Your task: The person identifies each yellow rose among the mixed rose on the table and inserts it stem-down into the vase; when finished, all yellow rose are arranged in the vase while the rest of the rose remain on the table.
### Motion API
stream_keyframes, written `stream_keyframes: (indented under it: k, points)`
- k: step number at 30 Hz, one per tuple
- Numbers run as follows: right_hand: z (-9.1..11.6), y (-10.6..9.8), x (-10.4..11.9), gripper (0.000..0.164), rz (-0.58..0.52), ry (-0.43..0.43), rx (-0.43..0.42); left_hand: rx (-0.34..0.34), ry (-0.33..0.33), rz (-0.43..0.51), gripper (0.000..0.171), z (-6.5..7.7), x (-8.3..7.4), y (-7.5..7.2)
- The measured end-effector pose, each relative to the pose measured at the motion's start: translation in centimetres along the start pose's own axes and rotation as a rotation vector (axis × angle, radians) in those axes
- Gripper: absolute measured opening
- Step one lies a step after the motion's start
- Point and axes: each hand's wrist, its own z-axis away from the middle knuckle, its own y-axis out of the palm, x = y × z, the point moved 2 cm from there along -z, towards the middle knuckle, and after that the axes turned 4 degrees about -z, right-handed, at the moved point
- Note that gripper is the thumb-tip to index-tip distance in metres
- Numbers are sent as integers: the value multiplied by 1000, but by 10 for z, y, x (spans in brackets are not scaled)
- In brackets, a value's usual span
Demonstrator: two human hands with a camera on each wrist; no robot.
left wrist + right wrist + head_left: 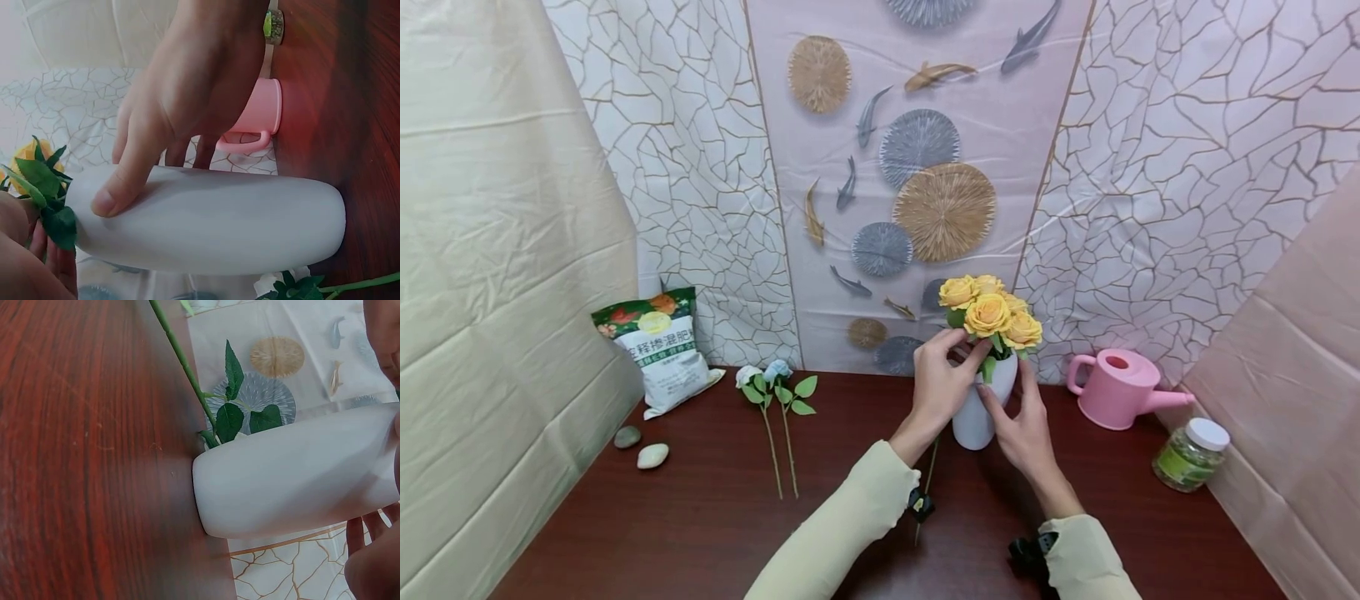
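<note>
A smooth white vase (973, 421) stands on the dark red table, with a bunch of yellow roses (988, 315) in its mouth. My right hand (1022, 429) grips the upper part of the vase; in the left wrist view the thumb of that right hand (169, 106) lies along the near side and the fingers go behind. At the vase's rim, my left hand (942, 379) holds the roses just under the blooms, its fingers bent among green leaves (50, 187). The stems inside the vase are hidden.
A white flower (281, 281) with a green stem (181, 359) lies left of the vase, under my left forearm. Two pale roses (767, 375) lie farther left, near stones (652, 456) and a fertilizer bag (670, 354). Rightward are a pink watering can (1118, 392) and a lidded jar (1191, 454).
</note>
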Motion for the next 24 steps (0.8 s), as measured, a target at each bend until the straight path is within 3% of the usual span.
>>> stream_keyframes:
  k: [3, 8, 11, 18, 24]
  points:
    - [0, 1, 6, 72, 15, 12, 16, -23, 4, -36, 20, -2, 1, 0]
    - [-2, 1, -15, 76, 17, 5, 18, -42, -34, -59, 19, -4, 3, 0]
    - [-2, 2, -14, 75, 18, 7, 15, -40, -64, -65, 22, -5, 3, -1]
    - [0, 1, -15, 73, 24, 27, 14, 46, -84, 5, 17, 1, 5, -6]
    - [7, -1, 8, 76, 5, 33, 34, 108, -37, -10, 21, 12, 14, -23]
